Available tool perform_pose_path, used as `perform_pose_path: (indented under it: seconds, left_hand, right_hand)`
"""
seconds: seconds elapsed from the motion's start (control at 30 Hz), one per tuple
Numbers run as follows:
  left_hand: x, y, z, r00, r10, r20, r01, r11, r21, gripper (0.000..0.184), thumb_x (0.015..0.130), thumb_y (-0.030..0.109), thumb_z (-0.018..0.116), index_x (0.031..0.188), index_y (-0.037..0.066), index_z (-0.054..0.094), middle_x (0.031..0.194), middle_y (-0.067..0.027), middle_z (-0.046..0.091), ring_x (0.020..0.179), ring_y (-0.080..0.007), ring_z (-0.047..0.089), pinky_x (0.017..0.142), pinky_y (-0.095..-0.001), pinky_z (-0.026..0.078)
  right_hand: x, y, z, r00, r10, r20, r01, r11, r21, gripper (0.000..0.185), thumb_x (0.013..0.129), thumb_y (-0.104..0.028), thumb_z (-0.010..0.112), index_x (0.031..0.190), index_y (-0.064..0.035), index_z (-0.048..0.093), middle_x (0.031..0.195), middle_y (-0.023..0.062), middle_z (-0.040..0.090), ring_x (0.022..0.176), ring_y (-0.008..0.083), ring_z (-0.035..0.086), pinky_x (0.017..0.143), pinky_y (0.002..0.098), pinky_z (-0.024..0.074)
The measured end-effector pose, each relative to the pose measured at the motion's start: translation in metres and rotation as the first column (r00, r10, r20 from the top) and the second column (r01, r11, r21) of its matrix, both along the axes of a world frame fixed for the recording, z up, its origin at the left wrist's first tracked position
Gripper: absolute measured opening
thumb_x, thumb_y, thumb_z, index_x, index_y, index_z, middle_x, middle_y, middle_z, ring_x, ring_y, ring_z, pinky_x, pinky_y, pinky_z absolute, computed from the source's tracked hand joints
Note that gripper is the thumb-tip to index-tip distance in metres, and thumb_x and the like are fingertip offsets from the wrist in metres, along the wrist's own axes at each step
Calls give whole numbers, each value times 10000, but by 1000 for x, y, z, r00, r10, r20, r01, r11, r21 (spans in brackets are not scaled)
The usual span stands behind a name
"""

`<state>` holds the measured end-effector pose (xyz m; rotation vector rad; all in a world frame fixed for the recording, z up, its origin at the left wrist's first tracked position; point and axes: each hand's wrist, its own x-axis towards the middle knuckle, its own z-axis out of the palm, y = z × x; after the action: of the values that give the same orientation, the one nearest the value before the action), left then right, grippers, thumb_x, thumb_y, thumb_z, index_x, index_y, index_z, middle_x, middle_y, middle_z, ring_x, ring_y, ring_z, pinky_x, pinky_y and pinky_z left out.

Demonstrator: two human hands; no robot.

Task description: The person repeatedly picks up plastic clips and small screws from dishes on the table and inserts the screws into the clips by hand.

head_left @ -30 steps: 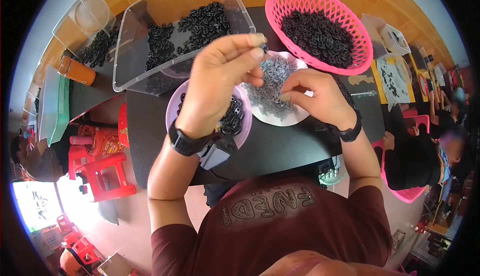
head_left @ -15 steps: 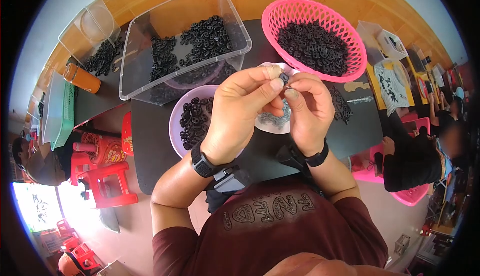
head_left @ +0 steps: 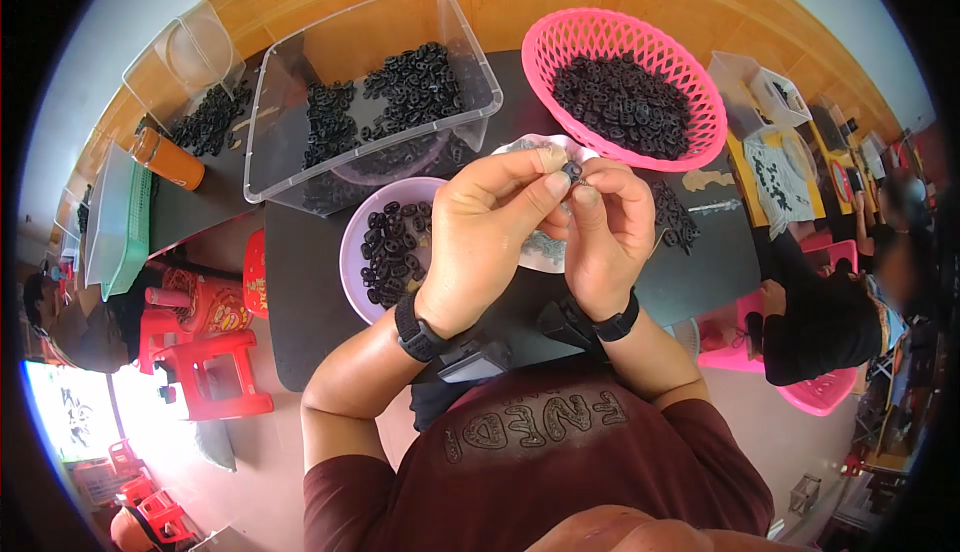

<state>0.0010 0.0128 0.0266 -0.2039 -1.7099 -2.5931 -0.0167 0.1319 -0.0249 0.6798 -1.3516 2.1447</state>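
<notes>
Between thumb and forefinger, my left hand (head_left: 492,217) pinches a small black part (head_left: 571,169). My right hand (head_left: 612,227) meets it there, its thumb and finger pressed together around something tiny at the part's lower edge, too small to name. Both hands are over the white dish (head_left: 540,255) of small silvery pieces, which they partly hide. Left of my left hand stands a purple bowl (head_left: 352,277) with black parts (head_left: 388,242) in it.
A clear bin (head_left: 375,149) with black parts stands at the back left, a pink basket (head_left: 712,112) of black parts at the back right. More black parts (head_left: 675,217) lie right of my hands. An orange cup (head_left: 168,159) is far left; a person (head_left: 830,322) sits at right.
My right hand has come up from the dish of silvery pieces to my left hand, and their fingertips now meet at the black part. The view has shifted slightly.
</notes>
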Motion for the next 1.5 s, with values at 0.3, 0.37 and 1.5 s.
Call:
perform_pose_path:
  seconds: [0.3,0.37,1.5]
  left_hand:
    - [0,3,-4,1000,-9,3,9,998,56,213,942,26,619,1150,-8,643,889,-80,678,695,-123,621,643,-255,528]
    - [-1,3,-7,1000,-6,-6,6,999,52,213,943,25,619,1152,-8,642,892,-81,679,701,-123,623,651,-257,530]
    - [-8,11,-22,989,111,-97,-119,989,-83,168,931,9,630,1083,-62,641,924,-94,696,760,-109,659,705,-236,560]
  right_hand:
    - [-3,1,-7,999,13,32,-12,999,-37,148,904,38,635,1024,-29,579,1050,88,575,922,137,560,840,273,470]
    - [-3,1,-8,999,14,44,-12,999,-36,151,903,38,636,1027,-28,580,1051,88,576,924,135,558,837,272,471]
    - [4,6,-16,934,236,268,-169,953,-253,171,956,-26,599,1122,16,595,1100,77,619,988,141,610,860,290,526]
